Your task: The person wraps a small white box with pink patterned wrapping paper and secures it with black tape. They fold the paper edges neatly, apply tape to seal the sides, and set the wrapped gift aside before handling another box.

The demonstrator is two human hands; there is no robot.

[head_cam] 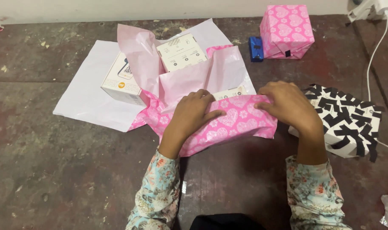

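Two forearms in floral sleeves (157, 191) come up from the bottom edge, nearest the camera, over a worn dark floor (53, 170). Around them: a black-and-white patterned box (351, 123) just beside the right wrist, a finished parcel in pink heart paper (286, 30) well apart at the top, a small blue object (256, 48) touching its left side (what it is cannot be told), and a white cable (373, 59) trailing down the right. Two white boxes lie on the spread sheet's pale underside, one (121, 83) to the left and another (182, 52) partly draped by a raised fold.

The pink heart-patterned wrapping paper (232, 123) lies centre, folded over a third white box (229, 93) whose edge peeks out above the fold, most of it hidden.

The left hand (194, 113) lies palm down on the fold, fingers close together, pressing flat, thumb stretched right. The right hand (287, 104) arches over the fold's right end, fingers curled together and pinching the paper's edge.
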